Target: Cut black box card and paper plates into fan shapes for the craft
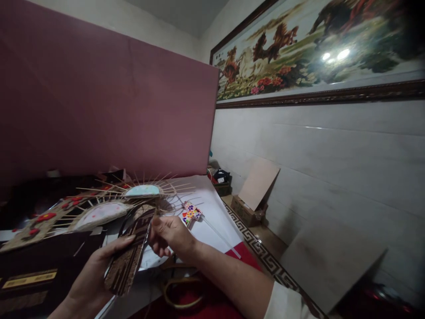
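Note:
My left hand [96,270] is closed around a brown woven strip piece [129,254], holding it upright over the table. My right hand [171,235] pinches the top edge of that same piece, fingers curled together. Just behind the hands lie two round discs with thin wooden sticks radiating from them, one pale blue [142,191] and one pinkish [99,213]. A small multicoloured dotted object [191,214] on a thin stick rests on the white sheet [212,208] beside my right hand.
A large maroon board [99,102] stands behind the table. Scissors with brown handles [181,288] lie on red cloth under my right forearm. A dark box with a gold label [29,279] is at left. Cardboard boxes [249,208] sit on the floor by the tiled wall.

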`<state>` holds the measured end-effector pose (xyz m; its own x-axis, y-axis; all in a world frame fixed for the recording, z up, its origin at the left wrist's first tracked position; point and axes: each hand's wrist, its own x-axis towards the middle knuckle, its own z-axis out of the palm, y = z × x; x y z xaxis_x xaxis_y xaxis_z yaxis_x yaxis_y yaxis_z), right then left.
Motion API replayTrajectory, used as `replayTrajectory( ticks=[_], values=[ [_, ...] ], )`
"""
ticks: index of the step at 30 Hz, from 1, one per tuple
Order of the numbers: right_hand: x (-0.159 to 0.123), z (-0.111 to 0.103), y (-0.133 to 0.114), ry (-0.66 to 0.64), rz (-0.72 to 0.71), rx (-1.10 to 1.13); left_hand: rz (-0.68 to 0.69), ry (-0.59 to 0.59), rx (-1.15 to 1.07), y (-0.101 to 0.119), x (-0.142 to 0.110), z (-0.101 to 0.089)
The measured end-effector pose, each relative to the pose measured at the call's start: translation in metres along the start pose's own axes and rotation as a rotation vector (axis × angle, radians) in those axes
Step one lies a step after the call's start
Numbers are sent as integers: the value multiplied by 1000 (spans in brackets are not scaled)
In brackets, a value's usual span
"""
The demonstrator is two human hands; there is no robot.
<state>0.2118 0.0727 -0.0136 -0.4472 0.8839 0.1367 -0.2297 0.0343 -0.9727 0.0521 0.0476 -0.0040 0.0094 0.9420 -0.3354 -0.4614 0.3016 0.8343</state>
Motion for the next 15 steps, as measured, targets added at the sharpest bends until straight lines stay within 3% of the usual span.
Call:
replayTrajectory(
  ticks=[4, 10, 15],
  values=[
    [-4, 0, 6, 40, 75, 68, -7, -2, 90, -4, 4, -1],
    [-1, -2, 15, -19, 263, 123, -19, -118, 214, -4, 10, -12],
    [1, -5, 17, -4, 256, 122, -74, -185, 232, -6, 14, -16]
  ],
)
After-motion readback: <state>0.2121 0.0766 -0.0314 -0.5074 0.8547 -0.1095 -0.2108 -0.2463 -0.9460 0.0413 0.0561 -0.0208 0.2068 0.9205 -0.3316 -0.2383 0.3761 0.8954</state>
